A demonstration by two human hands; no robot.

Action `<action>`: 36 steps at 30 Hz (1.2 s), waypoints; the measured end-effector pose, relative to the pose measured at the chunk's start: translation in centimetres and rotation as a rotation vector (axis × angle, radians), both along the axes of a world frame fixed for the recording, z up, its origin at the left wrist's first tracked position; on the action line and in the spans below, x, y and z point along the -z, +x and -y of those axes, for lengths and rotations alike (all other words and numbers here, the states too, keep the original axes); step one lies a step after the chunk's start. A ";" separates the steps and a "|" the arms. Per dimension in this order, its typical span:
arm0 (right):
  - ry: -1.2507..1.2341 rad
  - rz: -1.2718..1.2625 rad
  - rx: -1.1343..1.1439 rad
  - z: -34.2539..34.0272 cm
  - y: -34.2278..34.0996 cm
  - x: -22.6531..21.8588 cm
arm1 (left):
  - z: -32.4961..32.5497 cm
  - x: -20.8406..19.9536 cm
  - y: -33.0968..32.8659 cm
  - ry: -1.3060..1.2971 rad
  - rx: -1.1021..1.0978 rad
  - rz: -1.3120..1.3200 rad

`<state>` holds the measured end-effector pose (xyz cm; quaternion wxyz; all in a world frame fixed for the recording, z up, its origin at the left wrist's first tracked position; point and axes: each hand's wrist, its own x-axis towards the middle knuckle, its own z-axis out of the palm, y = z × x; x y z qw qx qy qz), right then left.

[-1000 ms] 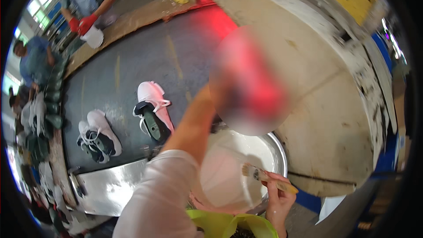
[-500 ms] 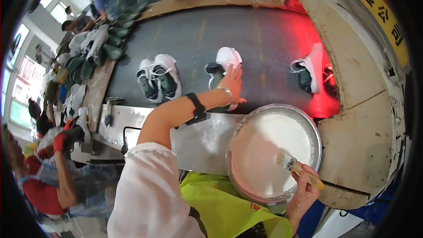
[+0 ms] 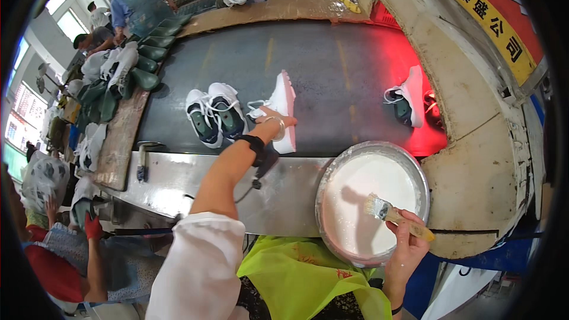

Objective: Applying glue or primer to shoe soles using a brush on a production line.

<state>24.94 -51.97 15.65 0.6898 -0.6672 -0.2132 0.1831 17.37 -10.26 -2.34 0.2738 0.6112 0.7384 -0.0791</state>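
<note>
My left hand (image 3: pixel 274 122) grips a white sneaker (image 3: pixel 285 96) on the dark belt, partly covering it. The sneaker is tipped on its side, its pinkish sole edge facing right. In my right hand (image 3: pixel 408 249) is a paintbrush (image 3: pixel 392 214) with a wooden handle, fingers closed around it. Its pale bristles hang over a round metal basin (image 3: pixel 422 186) of white liquid. To the left of my left hand, a pair of white and dark green sneakers (image 3: pixel 207 104) stands together. Another white sneaker (image 3: pixel 415 98) lies on its side at the right, in red light.
The wide belt (image 3: pixel 308 41) ends at a beige machine housing (image 3: pixel 462 184) on the right. A metal ledge (image 3: pixel 284 201) runs along its near side, with a hammer-like tool (image 3: pixel 142 163) at left. Shoes and green lasts (image 3: pixel 148 62) crowd the left board. Several co-workers stand around.
My left hand was spread over the sneaker; now it grips it. The sneaker has turned onto its side, sole edge rightward, and shifted left. My right hand still holds the paintbrush over the basin.
</note>
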 end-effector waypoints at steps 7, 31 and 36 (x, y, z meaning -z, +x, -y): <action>0.023 0.029 0.051 0.8 0.4 -0.1 | -3.6 1.7 -4.6 0.061 0.169 0.514; -0.488 0.450 -0.109 -3.6 5.2 5.5 | 28.3 -4.1 -19.9 -0.673 -0.109 1.576; -0.221 0.327 -0.084 -2.7 6.2 6.1 | 28.6 -2.7 -19.6 -0.689 -0.007 1.438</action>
